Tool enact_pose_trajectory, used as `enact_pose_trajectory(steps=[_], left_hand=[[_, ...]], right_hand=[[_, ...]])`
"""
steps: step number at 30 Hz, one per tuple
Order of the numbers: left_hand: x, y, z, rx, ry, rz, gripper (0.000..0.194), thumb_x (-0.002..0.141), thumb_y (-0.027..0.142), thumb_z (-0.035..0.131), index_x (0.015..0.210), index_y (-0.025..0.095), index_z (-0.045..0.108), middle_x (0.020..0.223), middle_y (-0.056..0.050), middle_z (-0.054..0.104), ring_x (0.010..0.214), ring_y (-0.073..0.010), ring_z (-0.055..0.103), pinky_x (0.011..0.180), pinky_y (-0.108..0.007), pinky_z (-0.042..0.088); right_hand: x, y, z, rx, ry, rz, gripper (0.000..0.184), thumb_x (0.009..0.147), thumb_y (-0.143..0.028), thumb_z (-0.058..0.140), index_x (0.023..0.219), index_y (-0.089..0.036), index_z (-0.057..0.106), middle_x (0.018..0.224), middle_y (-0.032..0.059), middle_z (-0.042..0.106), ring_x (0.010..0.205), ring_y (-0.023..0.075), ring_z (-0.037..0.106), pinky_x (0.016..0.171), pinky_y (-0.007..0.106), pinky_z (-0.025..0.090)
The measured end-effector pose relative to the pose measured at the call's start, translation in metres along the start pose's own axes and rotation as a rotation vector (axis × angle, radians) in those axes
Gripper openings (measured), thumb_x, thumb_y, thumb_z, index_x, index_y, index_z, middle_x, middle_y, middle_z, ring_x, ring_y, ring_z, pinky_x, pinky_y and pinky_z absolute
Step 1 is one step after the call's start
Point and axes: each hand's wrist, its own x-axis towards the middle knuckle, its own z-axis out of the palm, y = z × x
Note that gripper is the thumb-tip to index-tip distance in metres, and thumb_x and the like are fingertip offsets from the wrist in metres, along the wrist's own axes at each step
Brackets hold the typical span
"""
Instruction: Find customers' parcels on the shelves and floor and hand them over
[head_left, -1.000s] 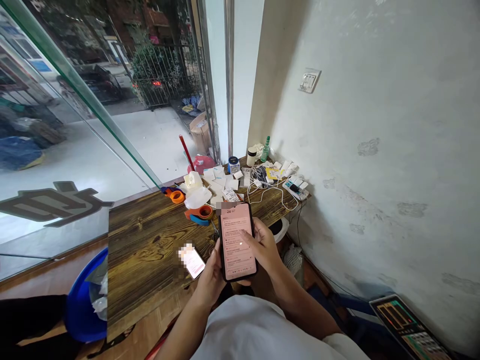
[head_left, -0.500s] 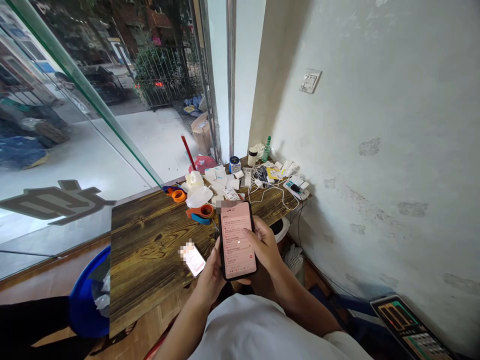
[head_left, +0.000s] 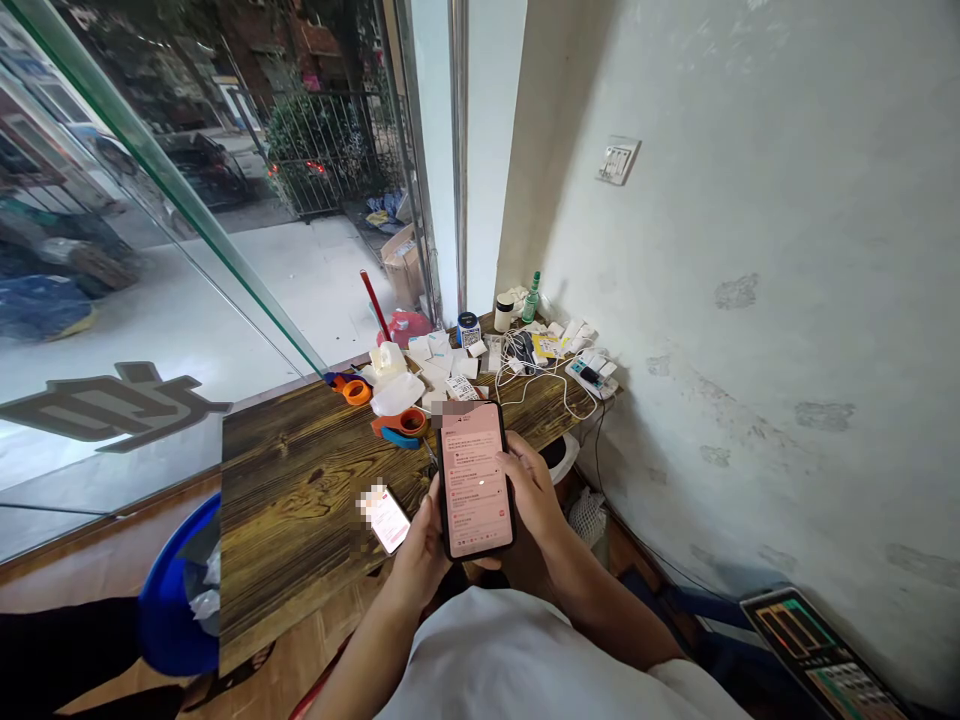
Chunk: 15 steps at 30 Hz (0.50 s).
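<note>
A black-edged smartphone (head_left: 474,500) with a lit pinkish screen is held upright in front of me. Around its lower left side, my left hand (head_left: 421,540) is closed, the thumb along the edge. My right hand (head_left: 534,490) grips the right side, its thumb at the screen's edge and its other fingers mostly hidden behind. A second lit phone (head_left: 388,520) lies on the wooden table (head_left: 292,500), just left of my left hand. Beyond the held phone sit an orange and blue tape dispenser (head_left: 405,424) and a printed paper label (head_left: 460,388).
At the back are an orange tape roll (head_left: 355,390), a QR-code stand (head_left: 469,330), a lidded jar (head_left: 504,314), a green bottle (head_left: 532,298) and white cables (head_left: 525,385). A blue bin (head_left: 161,600) stands left; a keypad device (head_left: 825,650) is at lower right.
My right thumb has shifted from over the screen to its right edge. One row of the list on the screen has slid right. The second phone has stayed in place.
</note>
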Motion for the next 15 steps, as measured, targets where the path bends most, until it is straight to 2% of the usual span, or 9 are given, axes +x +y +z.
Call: enact_pose_trajectory(steps=[5,11,15], left_hand=[[0.0003,0.0000,-0.0001,0.010,-0.013,-0.013,0.069,0.090,0.057,0.048,0.152,0.045,0.019,0.148,-0.007,0.046,0.092,-0.0315,0.068,0.071,-0.051,0.058],[0.0002,0.0000,0.0053,0.071,-0.010,0.007,0.064,0.092,0.056,0.046,0.150,0.044,0.024,0.150,-0.009,0.043,0.078,-0.0269,0.070,0.070,-0.054,0.058],[0.0002,0.0007,0.0080,0.099,0.020,0.012,0.066,0.091,0.056,0.048,0.151,0.043,0.024,0.148,-0.010,0.045,0.083,-0.0317,0.070,0.068,-0.055,0.058]], right_hand=[[-0.0001,0.0029,-0.0021,0.002,0.040,0.009,0.017,0.091,-0.034,0.053,0.098,-0.025,0.066,0.091,0.0010,0.064,0.092,0.0210,0.057,0.084,0.032,0.045],[0.0015,-0.0012,-0.0035,-0.037,0.004,0.005,0.017,0.090,-0.038,0.057,0.095,-0.023,0.062,0.088,0.0019,0.061,0.085,0.0203,0.056,0.077,0.031,0.045],[0.0004,-0.0021,-0.0040,-0.025,0.010,0.012,0.019,0.091,-0.039,0.054,0.094,-0.022,0.061,0.088,0.0021,0.061,0.084,0.0199,0.056,0.079,0.032,0.046]])
